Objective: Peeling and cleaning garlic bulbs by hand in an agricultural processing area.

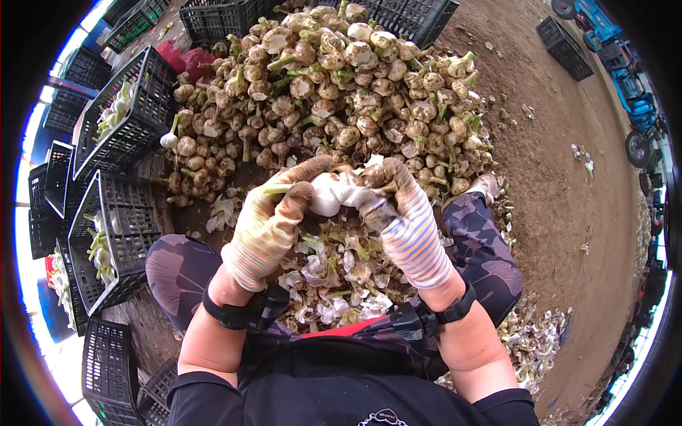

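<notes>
Both hands wear striped knit gloves with dirt-browned fingers. My left hand (277,213) is closed around a garlic bulb (325,196) whose lower part is white and bare, its green stem pointing left between the fingers. On the bulb's other side my right hand (397,197) pinches papery outer skin (349,193) against it; the fingertips are partly blurred. Beyond the hands rises a large heap of soil-covered garlic bulbs (341,90) with short green stems. Under the hands, between my knees, lie loose white and brown garlic skins (330,282).
Black plastic crates stand at the left, one (128,133) holding white garlic and another (122,213) nearer me. More crates (415,18) stand behind the heap, beside a red mesh bag (186,61). Peelings (533,335) lie on the dirt ground at right; a blue vehicle (628,80) stands farther off.
</notes>
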A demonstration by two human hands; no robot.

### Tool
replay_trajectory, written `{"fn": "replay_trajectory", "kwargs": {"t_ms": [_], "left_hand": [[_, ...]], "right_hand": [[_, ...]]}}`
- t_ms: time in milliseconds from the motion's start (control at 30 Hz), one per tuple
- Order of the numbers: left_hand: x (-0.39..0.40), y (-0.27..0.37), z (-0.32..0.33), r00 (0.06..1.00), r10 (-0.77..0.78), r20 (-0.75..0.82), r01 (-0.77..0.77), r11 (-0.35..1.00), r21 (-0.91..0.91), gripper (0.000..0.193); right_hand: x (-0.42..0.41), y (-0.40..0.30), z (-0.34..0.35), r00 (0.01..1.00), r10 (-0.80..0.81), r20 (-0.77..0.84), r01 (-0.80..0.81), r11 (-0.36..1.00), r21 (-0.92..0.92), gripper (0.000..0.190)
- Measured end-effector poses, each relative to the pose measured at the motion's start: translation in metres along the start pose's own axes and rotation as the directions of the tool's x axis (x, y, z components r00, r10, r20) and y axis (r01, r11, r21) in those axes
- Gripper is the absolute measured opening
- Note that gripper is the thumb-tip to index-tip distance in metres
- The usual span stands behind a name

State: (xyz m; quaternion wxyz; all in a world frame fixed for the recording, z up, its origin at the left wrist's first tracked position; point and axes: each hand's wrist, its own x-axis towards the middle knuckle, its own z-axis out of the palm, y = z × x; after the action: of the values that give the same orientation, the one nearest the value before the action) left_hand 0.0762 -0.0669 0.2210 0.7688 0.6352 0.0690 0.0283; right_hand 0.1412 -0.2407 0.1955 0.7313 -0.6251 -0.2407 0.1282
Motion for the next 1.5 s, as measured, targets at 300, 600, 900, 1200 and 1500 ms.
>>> {"fn": "replay_trajectory", "kwargs": {"t_ms": [300,600,900,1200,1500], "left_hand": [[-0.004,0.006,-0.008,0.993,0.062,0.102,0.0,0.854,-0.52,0.069],[0.002,-0.05,-0.056,0.864,-0.384,-0.326,0.014,0.665,-0.746,0.037],[0.054,0.065,-0.24,0.719,0.246,-0.65,-0.665,0.516,-0.54,0.027],[0.103,-0.104,-0.172,0.972,-0.108,-0.211,0.158,0.959,0.234,0.013],[0.111,-0.251,-0.019,0.871,-0.432,-0.235,0.287,0.057,0.956,0.058]], "right_hand": [[0.021,0.007,-0.013,0.919,0.394,-0.01,-0.342,0.809,0.479,0.016],[-0.007,0.002,0.001,0.646,0.491,0.584,0.478,0.336,-0.812,0.044],[0.007,-0.006,0.026,0.836,0.302,0.458,0.18,0.637,-0.75,0.031],[0.002,-0.001,0.027,0.764,0.338,0.55,0.175,0.712,-0.68,0.035],[0.014,-0.009,0.012,0.806,0.356,0.473,0.119,0.685,-0.719,0.033]]}}
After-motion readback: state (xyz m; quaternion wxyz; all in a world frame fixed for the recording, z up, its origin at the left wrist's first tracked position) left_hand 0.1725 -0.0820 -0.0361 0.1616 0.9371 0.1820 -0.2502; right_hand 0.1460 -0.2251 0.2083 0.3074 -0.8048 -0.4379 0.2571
